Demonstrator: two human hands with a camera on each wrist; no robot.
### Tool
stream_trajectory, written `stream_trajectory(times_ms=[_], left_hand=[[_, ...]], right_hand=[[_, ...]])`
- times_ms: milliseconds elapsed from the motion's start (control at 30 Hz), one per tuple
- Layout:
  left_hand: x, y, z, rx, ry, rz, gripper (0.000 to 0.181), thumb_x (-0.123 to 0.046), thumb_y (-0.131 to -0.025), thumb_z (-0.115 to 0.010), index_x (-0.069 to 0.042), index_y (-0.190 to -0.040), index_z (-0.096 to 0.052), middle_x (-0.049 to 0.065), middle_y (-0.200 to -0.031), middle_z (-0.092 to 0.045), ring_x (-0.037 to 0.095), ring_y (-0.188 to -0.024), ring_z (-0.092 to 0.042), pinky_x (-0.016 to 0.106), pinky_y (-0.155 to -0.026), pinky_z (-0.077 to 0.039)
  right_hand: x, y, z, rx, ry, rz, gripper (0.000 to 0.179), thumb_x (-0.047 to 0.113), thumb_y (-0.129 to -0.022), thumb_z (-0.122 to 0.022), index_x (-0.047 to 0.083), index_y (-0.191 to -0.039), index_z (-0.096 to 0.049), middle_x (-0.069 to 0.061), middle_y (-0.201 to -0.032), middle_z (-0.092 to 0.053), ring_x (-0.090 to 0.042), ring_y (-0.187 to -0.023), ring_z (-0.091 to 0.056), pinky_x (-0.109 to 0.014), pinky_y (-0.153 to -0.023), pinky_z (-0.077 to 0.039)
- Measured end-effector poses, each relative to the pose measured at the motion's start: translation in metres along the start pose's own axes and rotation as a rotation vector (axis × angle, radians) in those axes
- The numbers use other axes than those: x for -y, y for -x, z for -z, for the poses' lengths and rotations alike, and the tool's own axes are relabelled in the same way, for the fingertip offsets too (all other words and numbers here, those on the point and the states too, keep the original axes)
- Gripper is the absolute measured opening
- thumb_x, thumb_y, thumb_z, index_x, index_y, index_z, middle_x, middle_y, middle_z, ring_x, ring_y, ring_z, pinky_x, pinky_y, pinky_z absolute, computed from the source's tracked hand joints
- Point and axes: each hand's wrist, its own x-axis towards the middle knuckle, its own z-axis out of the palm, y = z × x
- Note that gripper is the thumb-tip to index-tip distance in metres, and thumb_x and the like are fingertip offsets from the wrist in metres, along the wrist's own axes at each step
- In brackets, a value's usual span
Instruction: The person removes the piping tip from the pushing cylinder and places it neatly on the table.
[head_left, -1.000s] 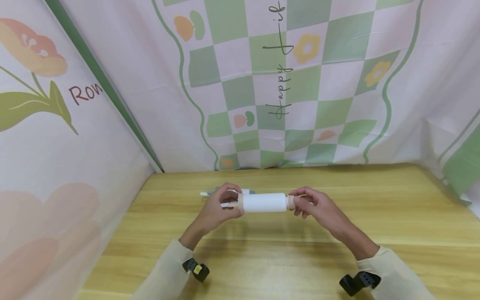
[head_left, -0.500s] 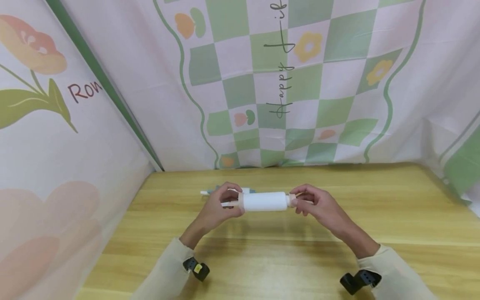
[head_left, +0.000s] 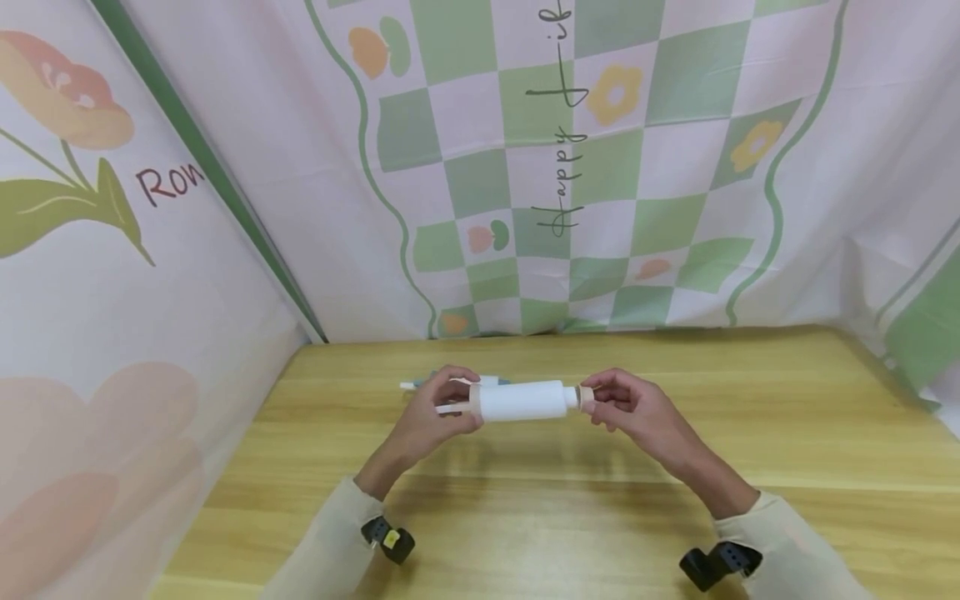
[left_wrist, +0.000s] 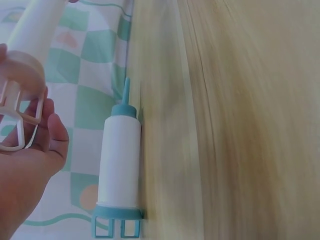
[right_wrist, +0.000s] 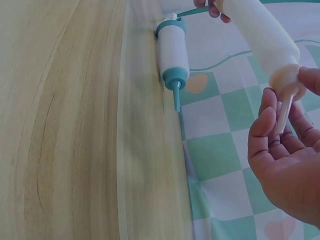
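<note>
A white-barrelled icing syringe (head_left: 523, 401) with beige end pieces lies level in the air between both hands. My left hand (head_left: 438, 417) grips its beige collar at the handle end; the looped plunger handle (left_wrist: 17, 117) juts out beside the palm in the left wrist view. With thumb and fingers, my right hand (head_left: 626, 402) pinches the beige nozzle cap (head_left: 586, 398) at the other end. In the head view a thin dark gap shows between that cap and the barrel's white neck. The narrow nozzle tip (right_wrist: 283, 116) points into the right palm.
A second syringe, white with teal ends (left_wrist: 120, 160), lies on the wooden table (head_left: 570, 517) behind the hands, partly hidden by the left hand in the head view. A checkered curtain (head_left: 540, 183) hangs at the table's back edge, and another curtain (head_left: 150, 317) at the left.
My left hand and the barrel have shifted slightly left, away from the cap in my right hand. More of the white neck now shows. The right hand has barely moved.
</note>
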Motion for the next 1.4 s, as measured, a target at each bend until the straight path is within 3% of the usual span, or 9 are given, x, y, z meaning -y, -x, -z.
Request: stream_trajectory(times_ms=[367,800,1400], left_hand=[[0.003,0.007,0.011,-0.055,-0.064,0.004,0.047,-0.007,-0.084,-0.075,-0.008,-0.127,-0.059,0.014,-0.122,-0.064,0.032,-0.109,-0.059,0.043,-0.084,-0.055],[0.012,0.022,0.032,0.009,-0.150,-0.011,0.047,-0.009,-0.083,-0.079,-0.009,-0.126,-0.061,0.011,-0.121,-0.065,0.030,-0.110,-0.059,0.045,-0.090,-0.050],[0.023,0.037,0.049,0.034,-0.202,0.034,0.048,-0.006,-0.080,-0.080,-0.008,-0.124,-0.059,0.014,-0.126,-0.061,0.034,-0.116,-0.057,0.048,-0.092,-0.050]], right_hand=[[-0.002,0.000,0.000,0.000,0.031,0.002,0.035,0.018,-0.099,-0.066,-0.005,-0.125,-0.057,-0.016,-0.102,-0.065,-0.026,-0.086,-0.065,-0.029,-0.070,-0.055],[-0.005,-0.001,-0.002,0.016,0.036,-0.004,0.037,0.019,-0.099,-0.066,-0.005,-0.125,-0.057,-0.017,-0.103,-0.064,-0.034,-0.089,-0.065,-0.034,-0.073,-0.056],[-0.007,-0.002,-0.004,0.030,0.032,0.005,0.036,0.017,-0.099,-0.065,-0.006,-0.125,-0.057,-0.018,-0.102,-0.063,-0.024,-0.085,-0.066,-0.034,-0.071,-0.056]])
